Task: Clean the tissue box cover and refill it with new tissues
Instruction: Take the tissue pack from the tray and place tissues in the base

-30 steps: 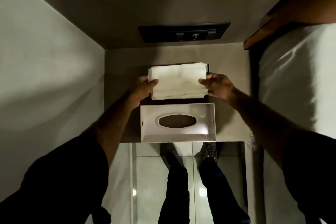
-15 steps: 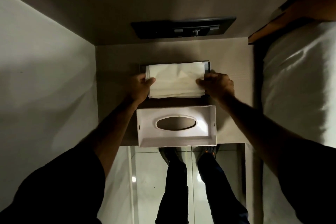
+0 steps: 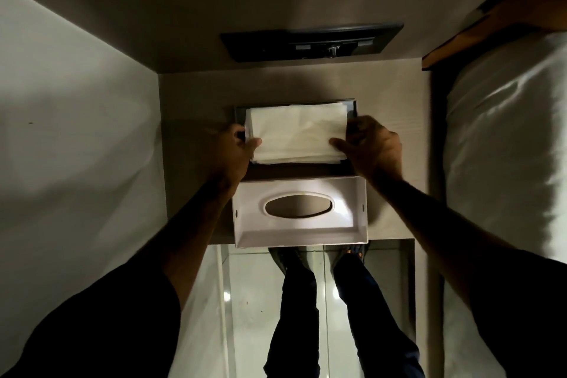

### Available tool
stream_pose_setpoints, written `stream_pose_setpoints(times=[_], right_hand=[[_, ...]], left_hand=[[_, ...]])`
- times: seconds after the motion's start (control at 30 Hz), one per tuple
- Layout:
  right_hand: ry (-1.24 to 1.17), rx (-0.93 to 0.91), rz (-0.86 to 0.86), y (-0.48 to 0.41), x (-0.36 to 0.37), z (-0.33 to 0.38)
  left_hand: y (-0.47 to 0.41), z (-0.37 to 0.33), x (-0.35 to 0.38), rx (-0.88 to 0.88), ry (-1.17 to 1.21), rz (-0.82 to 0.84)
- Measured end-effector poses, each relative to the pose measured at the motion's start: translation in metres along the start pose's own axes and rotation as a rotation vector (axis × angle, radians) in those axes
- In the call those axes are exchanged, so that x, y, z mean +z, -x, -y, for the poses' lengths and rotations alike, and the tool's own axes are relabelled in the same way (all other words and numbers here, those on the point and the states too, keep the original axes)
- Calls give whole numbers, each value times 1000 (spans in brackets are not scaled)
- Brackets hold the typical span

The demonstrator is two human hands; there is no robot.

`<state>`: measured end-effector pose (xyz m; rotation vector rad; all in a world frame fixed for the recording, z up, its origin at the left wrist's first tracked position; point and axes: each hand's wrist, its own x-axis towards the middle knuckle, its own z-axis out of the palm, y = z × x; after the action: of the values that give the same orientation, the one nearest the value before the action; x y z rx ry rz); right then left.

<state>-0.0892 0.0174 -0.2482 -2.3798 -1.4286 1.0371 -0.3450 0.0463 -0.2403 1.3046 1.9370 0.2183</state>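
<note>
Both hands grip a white tissue stack point(image 3: 296, 133) over a dark tray point(image 3: 352, 107) on the bedside shelf point(image 3: 190, 101): the left hand point(image 3: 231, 149) at its 9 o'clock end, the right hand point(image 3: 372, 147) at 3 o'clock, thumbs on top. Whether the stack rests in the tray is hard to tell in this dim light. At 6 o'clock of the stack, the white tissue box cover point(image 3: 300, 213) lies upside down, oval slot showing.

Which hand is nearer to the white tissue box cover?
Right. The right hand sits just above the cover at its far right corner; the left hand is slightly farther, past its left corner.

Bedroom: pillow point(image 3: 506, 144) beside bedside table point(image 3: 196, 95), wall switch panel point(image 3: 310, 43)
</note>
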Motion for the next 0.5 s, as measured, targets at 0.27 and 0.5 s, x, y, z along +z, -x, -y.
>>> stream_pose_setpoints(times=[0.27, 0.5], right_hand=[[242, -362, 123, -10, -8, 8], [397, -479, 160, -24, -4, 9]], left_hand=[[-9, 7, -15, 189, -222, 82], [-25, 2, -18, 347, -516, 204]])
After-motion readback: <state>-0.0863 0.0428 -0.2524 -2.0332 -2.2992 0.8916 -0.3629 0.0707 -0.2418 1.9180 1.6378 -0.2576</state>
